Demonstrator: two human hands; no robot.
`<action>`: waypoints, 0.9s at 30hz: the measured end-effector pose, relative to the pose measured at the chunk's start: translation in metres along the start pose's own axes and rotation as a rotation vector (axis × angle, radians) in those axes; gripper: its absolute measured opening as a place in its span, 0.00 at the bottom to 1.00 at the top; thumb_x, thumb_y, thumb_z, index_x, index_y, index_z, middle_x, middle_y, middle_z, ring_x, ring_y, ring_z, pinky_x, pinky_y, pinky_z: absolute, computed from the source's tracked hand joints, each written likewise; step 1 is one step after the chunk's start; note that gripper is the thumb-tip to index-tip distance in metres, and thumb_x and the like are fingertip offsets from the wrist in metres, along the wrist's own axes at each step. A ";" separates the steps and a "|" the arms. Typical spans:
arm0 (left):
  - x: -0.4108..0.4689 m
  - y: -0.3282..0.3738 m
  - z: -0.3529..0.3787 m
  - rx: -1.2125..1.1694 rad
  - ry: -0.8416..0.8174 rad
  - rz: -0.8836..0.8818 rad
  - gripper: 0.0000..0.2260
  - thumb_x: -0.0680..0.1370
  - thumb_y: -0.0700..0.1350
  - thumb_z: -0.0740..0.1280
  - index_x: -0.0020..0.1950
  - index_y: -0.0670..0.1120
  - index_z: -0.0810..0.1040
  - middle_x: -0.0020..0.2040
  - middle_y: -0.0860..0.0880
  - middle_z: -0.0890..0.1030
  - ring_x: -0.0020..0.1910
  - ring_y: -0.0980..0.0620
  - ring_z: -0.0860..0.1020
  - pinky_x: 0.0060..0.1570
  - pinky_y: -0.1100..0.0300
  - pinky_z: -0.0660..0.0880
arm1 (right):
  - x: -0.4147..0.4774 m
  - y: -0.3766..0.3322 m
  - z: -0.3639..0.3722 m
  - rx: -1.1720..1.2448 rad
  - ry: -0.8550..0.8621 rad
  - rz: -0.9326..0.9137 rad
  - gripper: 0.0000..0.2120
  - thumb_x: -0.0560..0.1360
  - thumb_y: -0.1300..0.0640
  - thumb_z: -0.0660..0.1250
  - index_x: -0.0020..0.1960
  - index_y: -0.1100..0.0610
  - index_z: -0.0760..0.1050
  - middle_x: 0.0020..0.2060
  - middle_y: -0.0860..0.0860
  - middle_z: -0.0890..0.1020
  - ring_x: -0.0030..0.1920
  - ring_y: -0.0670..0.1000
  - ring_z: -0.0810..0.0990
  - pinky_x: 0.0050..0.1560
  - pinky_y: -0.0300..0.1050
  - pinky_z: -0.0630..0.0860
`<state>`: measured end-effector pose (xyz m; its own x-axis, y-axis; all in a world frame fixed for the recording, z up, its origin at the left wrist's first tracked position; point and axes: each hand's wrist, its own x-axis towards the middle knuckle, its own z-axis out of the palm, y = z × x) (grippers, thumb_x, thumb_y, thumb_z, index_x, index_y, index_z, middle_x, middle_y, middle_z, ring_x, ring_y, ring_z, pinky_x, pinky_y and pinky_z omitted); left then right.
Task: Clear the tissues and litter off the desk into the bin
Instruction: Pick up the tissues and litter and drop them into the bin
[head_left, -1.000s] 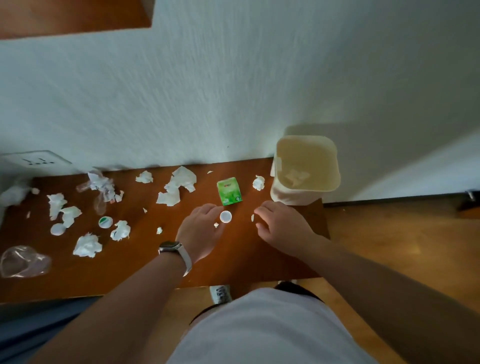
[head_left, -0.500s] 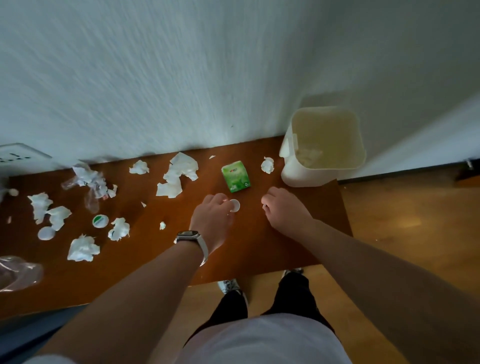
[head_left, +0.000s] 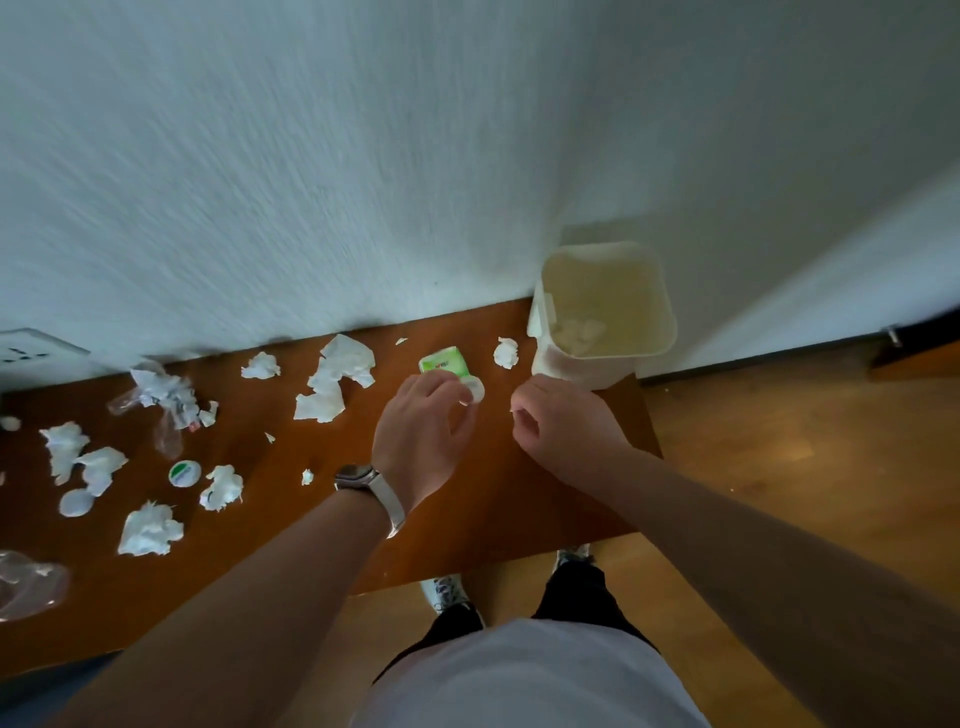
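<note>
The brown table (head_left: 493, 499) is shown against a white wall, with the cream bin (head_left: 608, 306) set on its far right corner; pale wads are seen at the bin's bottom. Crumpled tissues (head_left: 332, 382) and plastic wrap (head_left: 161, 405) are scattered over the table's left and middle, so most of the clearing is judged undone. A green packet (head_left: 447, 361) lies near the bin, with one tissue wad (head_left: 505, 352) between them.

Compared with a second ago, the left hand (head_left: 421, 436) has been raised from the table, and the small white cap (head_left: 472, 389), then lying flat beside the fingers, is now pinched at the fingertips. The right hand (head_left: 563, 426) has also been lifted toward the bin and is curled closed; a tiny white scrap seems to be held, though this cannot be confirmed. Both hands are thus judged to be in transit to the bin, with release not yet made.
</note>
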<state>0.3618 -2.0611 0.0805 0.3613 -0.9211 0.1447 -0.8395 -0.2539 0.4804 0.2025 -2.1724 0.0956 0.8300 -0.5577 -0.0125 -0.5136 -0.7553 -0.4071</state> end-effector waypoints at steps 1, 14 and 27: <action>0.008 0.009 -0.005 -0.028 0.029 0.020 0.06 0.75 0.46 0.72 0.50 0.46 0.81 0.53 0.48 0.81 0.53 0.49 0.77 0.45 0.59 0.75 | 0.000 0.002 -0.013 -0.007 0.047 0.007 0.03 0.74 0.56 0.65 0.42 0.51 0.73 0.36 0.44 0.74 0.34 0.44 0.71 0.31 0.36 0.70; 0.094 0.103 0.002 0.000 0.003 0.238 0.11 0.75 0.47 0.69 0.55 0.45 0.78 0.55 0.48 0.80 0.53 0.46 0.77 0.49 0.50 0.77 | 0.007 0.085 -0.097 -0.073 0.171 0.203 0.09 0.78 0.51 0.60 0.53 0.54 0.75 0.47 0.48 0.77 0.43 0.47 0.74 0.42 0.42 0.69; 0.067 0.025 -0.001 0.129 -0.024 0.004 0.19 0.79 0.54 0.63 0.66 0.47 0.72 0.62 0.48 0.77 0.60 0.49 0.74 0.53 0.58 0.71 | -0.004 0.021 -0.069 0.045 0.157 -0.185 0.14 0.78 0.50 0.59 0.60 0.55 0.72 0.59 0.51 0.77 0.60 0.50 0.73 0.62 0.46 0.68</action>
<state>0.3654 -2.1293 0.1029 0.3492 -0.9286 0.1255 -0.8868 -0.2842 0.3645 0.1736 -2.2102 0.1505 0.8631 -0.4606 0.2070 -0.3427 -0.8354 -0.4298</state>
